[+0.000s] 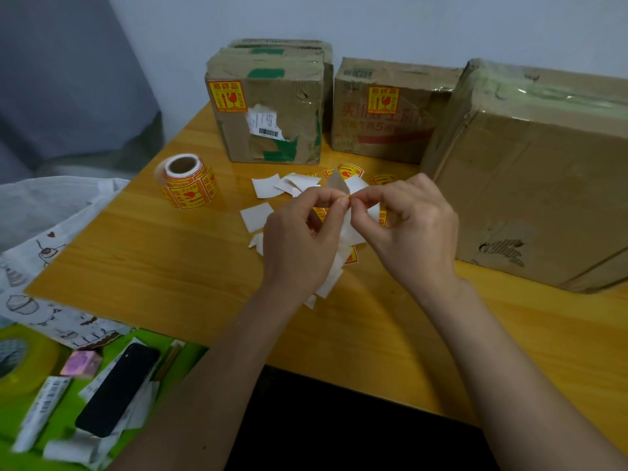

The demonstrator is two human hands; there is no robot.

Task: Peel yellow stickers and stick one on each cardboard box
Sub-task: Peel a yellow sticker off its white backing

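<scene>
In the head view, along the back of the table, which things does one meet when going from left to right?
Sticker roll → small box with green tape and a yellow sticker → middle box with red print and a yellow sticker → large box without a visible sticker.

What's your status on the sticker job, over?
Both hands pinching one sticker, peeling its backing. Two boxes labelled, big right box bare. Backing scraps litter table, nothing blocking.

4 cardboard boxes [272,120] — 2 carry yellow stickers [227,96]; 1 sticker roll [187,181]; 1 tape roll [20,362] — 1 phone [115,392].
</scene>
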